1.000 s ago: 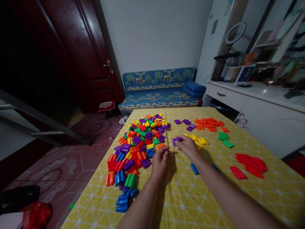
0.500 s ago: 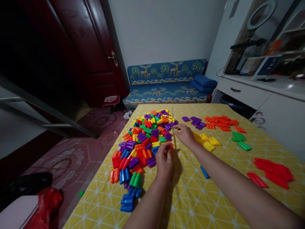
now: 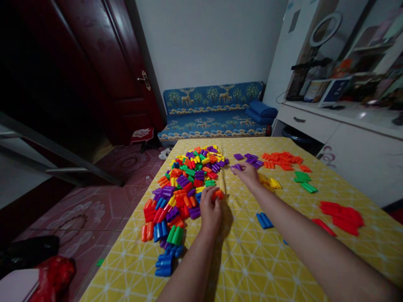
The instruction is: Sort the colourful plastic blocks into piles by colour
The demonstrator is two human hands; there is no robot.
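Observation:
A big mixed pile of coloured plastic blocks (image 3: 185,184) lies on the left half of the yellow tablecloth (image 3: 239,256). My left hand (image 3: 210,207) rests at the pile's right edge, fingers curled on an orange block (image 3: 218,194). Farther out, my right hand (image 3: 250,174) pinches a purple block (image 3: 236,167), close to a small group of purple blocks (image 3: 250,158). Sorted groups lie to the right: orange blocks (image 3: 281,160), yellow blocks (image 3: 270,183) partly under my right hand, green blocks (image 3: 304,181), red blocks (image 3: 341,213) and two blue blocks (image 3: 263,220).
A blue patterned sofa (image 3: 214,115) stands beyond the table's far edge. A white cabinet (image 3: 343,142) with a ring light (image 3: 324,29) is at the right. A dark red door (image 3: 119,71) and a tiled floor (image 3: 94,205) are on the left, with a red bag (image 3: 52,277) lying low.
My right hand has carried a purple block outward toward the purple group. My left hand has closed on an orange block at the pile's edge. The camera has shifted slightly.

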